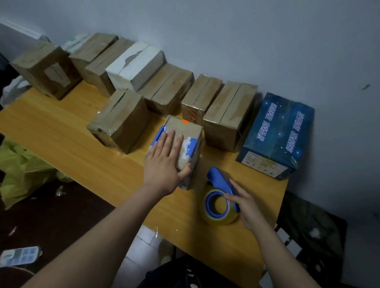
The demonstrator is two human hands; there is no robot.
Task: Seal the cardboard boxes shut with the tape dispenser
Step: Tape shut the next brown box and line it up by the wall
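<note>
A small cardboard box (187, 132) with blue and white torn wrapping lies near the front of the wooden table (70, 139). My left hand (164, 161) lies flat on its top, fingers straight, thumb against the near right side. To the right, a blue tape dispenser (219, 182) with a roll of clear tape (219, 209) sits on the table. My right hand (246, 202) rests on the dispenser's right side with fingers extended over the handle. Several brown cardboard boxes (119, 122) stand in rows behind.
A white box (136, 65) sits on brown boxes at the back, and a dark blue printed box (277, 134) stands at the right against the wall. On the floor to the left lie a yellow-green bag (23, 170) and a power strip (19, 256).
</note>
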